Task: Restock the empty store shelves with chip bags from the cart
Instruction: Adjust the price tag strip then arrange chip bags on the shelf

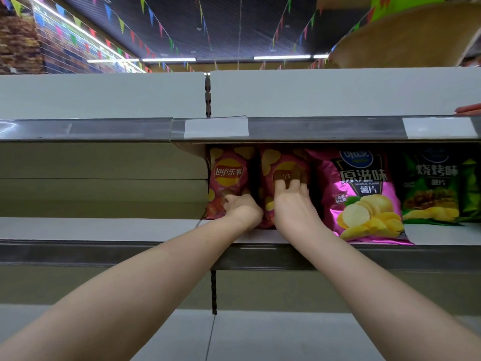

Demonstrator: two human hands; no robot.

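As arms reach forward, left hand (243, 208) grips Lay's bag (227, 173), right hand (291, 204) presses flat-fingered on neighbouring bag (276, 160).

Red chip bags (227, 178): glossy plastic film, crinkled.
Pink bag (364, 194): shiny, foil-like sheen.
Shelf (99, 229): smooth, matt, painted-metal look.
Price rail (104, 128): glossy clear plastic.

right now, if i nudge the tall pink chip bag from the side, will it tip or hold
Probably tips easily: the pink chip bag stands upright on its bottom edge on the shelf. Its puffed, glossy foil suggests it is light, squashy and likely slippery.
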